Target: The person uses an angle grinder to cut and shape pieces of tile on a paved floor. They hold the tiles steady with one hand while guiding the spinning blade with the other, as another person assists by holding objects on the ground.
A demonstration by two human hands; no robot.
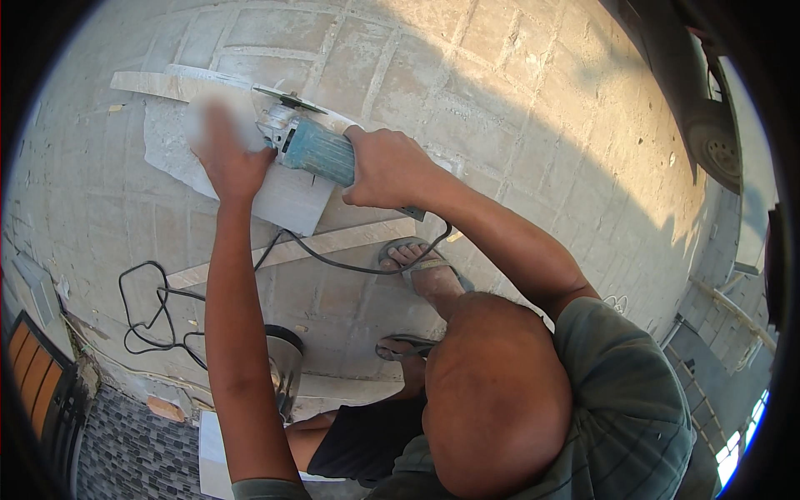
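My right hand (387,167) is wrapped around the rear of a teal angle grinder (321,152). Its thin cutting disc (289,101) is at the far edge of a pale stone slab (292,200), which has a broken left side. On the slab, left of the grinder head, lies my left hand (231,162). The thumb is spread toward the tool, close to it; whether it touches cannot be made out. A blur covers its other fingers, though one looks stretched forward. Along the slab's far side runs a narrow pale strip (137,82).
The grinder's black cord (333,265) passes by a sandalled foot (417,257) and loops on the paving at left. Another long strip (358,240) lies nearer. A metal cylinder (285,367) stands beside my left forearm. A vehicle (704,125) is parked at far right.
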